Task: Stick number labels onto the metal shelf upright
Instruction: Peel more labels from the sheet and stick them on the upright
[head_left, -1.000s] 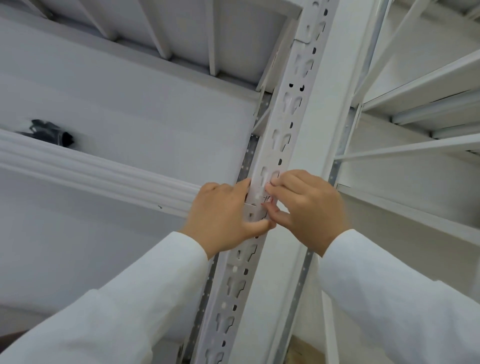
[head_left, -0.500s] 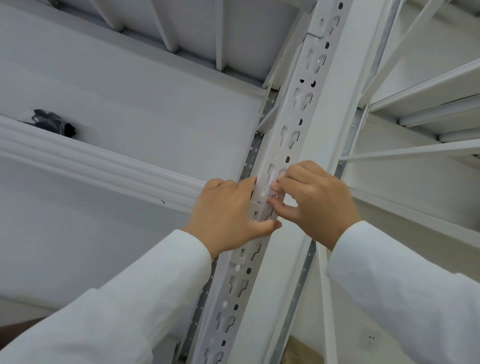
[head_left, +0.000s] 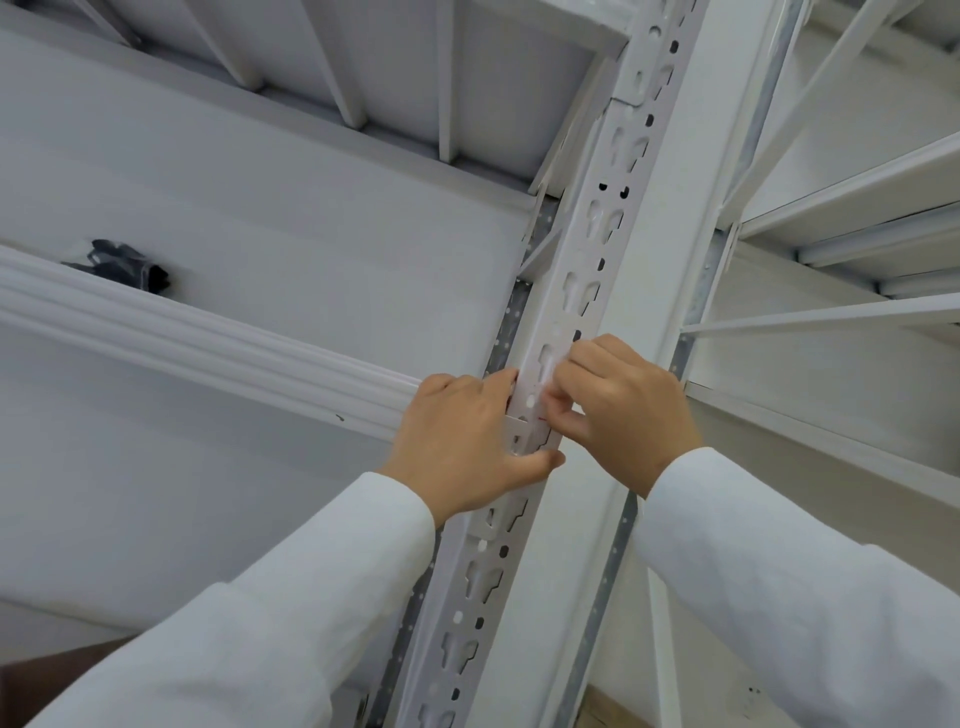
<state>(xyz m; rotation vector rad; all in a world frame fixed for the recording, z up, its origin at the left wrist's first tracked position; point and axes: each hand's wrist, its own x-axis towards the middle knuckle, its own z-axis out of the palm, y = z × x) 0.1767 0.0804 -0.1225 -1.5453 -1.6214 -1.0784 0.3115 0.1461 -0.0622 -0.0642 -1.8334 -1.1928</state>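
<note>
The label (head_left: 545, 410) is lying pale and barely readable against the upright (head_left: 582, 291), right between your two hands, so I cannot tell how much of it is stuck down. Your left hand (head_left: 462, 441) is wrapping the upright from the side, thumb lying across its face just below the label, while your right hand (head_left: 623, 410) is curling its fingertips (head_left: 558, 382) in and pinching at the label's edge. The slotted holes are sitting directly under your fingers, so pressing there risks dimpling or tearing the label over a gap. If your pinch is dragging sideways, the label is likely going on skewed or creasing. Beyond your left hand, a dark object (head_left: 124, 262) is resting on the shelf (head_left: 208, 338), well apart.
</note>
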